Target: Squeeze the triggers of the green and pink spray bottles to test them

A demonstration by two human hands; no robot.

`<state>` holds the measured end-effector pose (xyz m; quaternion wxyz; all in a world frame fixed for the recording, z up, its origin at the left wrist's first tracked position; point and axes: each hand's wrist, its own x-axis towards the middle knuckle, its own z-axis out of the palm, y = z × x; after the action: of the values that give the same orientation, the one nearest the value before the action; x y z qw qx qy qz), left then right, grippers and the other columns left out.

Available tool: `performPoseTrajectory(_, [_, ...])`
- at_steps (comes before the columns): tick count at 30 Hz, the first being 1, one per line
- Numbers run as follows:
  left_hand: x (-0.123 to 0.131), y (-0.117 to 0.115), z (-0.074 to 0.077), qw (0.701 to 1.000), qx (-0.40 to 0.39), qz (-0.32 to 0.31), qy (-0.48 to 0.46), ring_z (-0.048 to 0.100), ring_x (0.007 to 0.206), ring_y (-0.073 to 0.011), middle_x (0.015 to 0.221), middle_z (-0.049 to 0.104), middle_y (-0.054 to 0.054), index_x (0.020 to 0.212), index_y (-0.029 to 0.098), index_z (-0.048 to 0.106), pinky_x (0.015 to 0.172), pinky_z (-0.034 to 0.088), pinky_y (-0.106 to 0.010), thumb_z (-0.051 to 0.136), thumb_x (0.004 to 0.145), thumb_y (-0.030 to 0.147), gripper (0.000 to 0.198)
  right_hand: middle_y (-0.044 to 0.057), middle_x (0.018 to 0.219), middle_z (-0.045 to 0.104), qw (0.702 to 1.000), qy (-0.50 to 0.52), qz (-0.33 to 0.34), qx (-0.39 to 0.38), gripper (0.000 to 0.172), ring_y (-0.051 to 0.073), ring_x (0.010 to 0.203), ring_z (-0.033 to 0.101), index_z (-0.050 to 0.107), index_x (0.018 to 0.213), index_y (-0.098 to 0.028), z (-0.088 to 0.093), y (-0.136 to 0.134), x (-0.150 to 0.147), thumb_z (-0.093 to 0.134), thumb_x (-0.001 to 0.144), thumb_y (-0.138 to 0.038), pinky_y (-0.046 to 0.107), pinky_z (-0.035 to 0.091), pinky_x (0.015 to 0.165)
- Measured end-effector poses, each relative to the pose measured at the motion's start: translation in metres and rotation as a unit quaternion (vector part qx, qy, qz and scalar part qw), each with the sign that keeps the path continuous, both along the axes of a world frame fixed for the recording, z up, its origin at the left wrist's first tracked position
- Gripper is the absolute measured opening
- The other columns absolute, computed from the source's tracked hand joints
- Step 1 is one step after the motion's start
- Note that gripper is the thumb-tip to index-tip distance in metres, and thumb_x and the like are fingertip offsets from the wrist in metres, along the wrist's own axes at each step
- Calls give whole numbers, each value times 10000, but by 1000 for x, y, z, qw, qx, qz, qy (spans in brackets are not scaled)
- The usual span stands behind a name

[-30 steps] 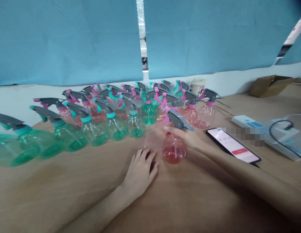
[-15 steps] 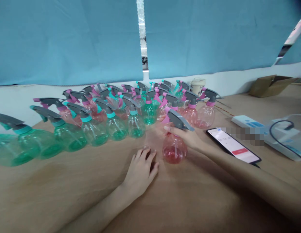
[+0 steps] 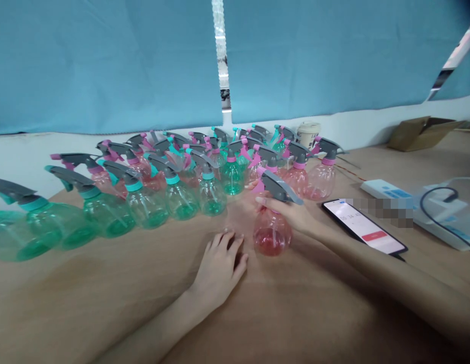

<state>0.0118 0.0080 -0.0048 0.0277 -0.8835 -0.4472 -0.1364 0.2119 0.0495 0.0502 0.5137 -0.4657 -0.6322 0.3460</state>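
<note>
My right hand (image 3: pixel 284 210) is wrapped round the neck of a pink spray bottle (image 3: pixel 272 237), just under its grey and pink trigger head. The bottle stands upright on the table (image 3: pixel 295 313), and part of its neck is hidden by the fingers. To the left of it, my left hand (image 3: pixel 221 265) lies on the tabletop with fingers loosely spread, holding nothing. A green spray bottle (image 3: pixel 213 199) with a turquoise collar stands beyond the left hand. Another pink spray bottle (image 3: pixel 322 179) is behind my right hand.
Rows of green and pink spray bottles (image 3: pixel 149 202) fill the left and back of the table. A phone (image 3: pixel 366 227) lies right of my right forearm, near a white power strip (image 3: pixel 388 194) with cables. Farther back are a paper cup (image 3: pixel 308 134) and an open cardboard box (image 3: pixel 422 134).
</note>
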Motion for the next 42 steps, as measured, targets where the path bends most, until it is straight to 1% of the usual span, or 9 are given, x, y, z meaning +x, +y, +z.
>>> performPoseTrajectory(4, [0, 0, 0, 1000, 2, -3, -4, 418, 1113, -277, 1204, 501, -123, 1163, 141, 518, 878, 388, -428, 431, 883, 285, 326, -19, 661, 659, 1000, -11, 15, 1, 107, 192, 663, 630, 583, 743, -268, 6, -3, -1, 595, 707, -368, 363, 462, 692])
performPoseTrajectory(8, [1, 0, 1, 1000, -2, 1, 3, 422, 1104, -279, 1198, 504, -120, 1162, 146, 522, 868, 392, -431, 444, 880, 280, 322, -25, 633, 646, 1000, -20, 2, -5, 99, 195, 644, 624, 576, 767, -280, 13, -6, -2, 590, 714, -363, 366, 463, 674])
performPoseTrajectory(13, [0, -1, 1, 1000, -9, 2, 10, 413, 1116, -275, 1206, 498, -120, 1177, 140, 514, 881, 384, -421, 450, 881, 271, 330, -34, 609, 623, 999, -33, 12, 2, 120, 165, 557, 583, 552, 814, -268, 13, -5, 0, 571, 719, -340, 315, 446, 587])
performPoseTrajectory(17, [1, -1, 2, 1000, -8, 1, 9, 410, 1119, -274, 1212, 494, -117, 1175, 142, 514, 887, 380, -425, 447, 883, 273, 326, -60, 549, 571, 999, -31, 6, 10, 63, 142, 529, 553, 502, 711, -241, 14, -5, 1, 562, 695, -241, 275, 418, 545])
performPoseTrajectory(20, [1, -1, 3, 1000, -11, 4, 9, 413, 1118, -276, 1211, 495, -119, 1170, 141, 517, 876, 389, -427, 453, 881, 273, 324, -67, 543, 551, 999, -29, 16, 19, 81, 123, 519, 538, 480, 667, -224, 17, -6, 2, 553, 698, -208, 253, 393, 521])
performPoseTrajectory(28, [0, 0, 2, 1000, -9, 0, 6, 412, 1123, -280, 1215, 494, -123, 1169, 139, 518, 879, 389, -431, 448, 881, 275, 325, -53, 527, 546, 999, -41, 16, -4, 203, 116, 469, 498, 506, 690, -241, 22, -12, 2, 567, 730, -430, 251, 408, 486])
performPoseTrajectory(34, [0, -1, 2, 1000, -3, -1, -1, 426, 1110, -278, 1204, 501, -120, 1165, 147, 518, 865, 400, -437, 428, 884, 278, 323, -43, 606, 565, 1000, -16, 13, 18, 195, 156, 570, 579, 582, 887, -308, 11, -8, 0, 560, 741, -436, 299, 462, 585])
performPoseTrajectory(38, [0, 0, 1, 1000, 0, -4, 1, 430, 1101, -277, 1198, 503, -120, 1162, 146, 520, 869, 396, -434, 429, 884, 280, 322, -35, 622, 564, 999, -34, -17, 36, 171, 156, 594, 581, 590, 834, -289, 4, -5, 1, 559, 743, -431, 303, 463, 615])
performPoseTrajectory(42, [0, 1, 1, 1000, 4, -6, 3, 425, 1103, -280, 1191, 505, -128, 1155, 134, 523, 869, 392, -429, 438, 881, 272, 319, -31, 609, 556, 997, -49, -42, 40, 159, 156, 586, 569, 582, 768, -273, 5, -6, 1, 570, 731, -427, 300, 460, 597])
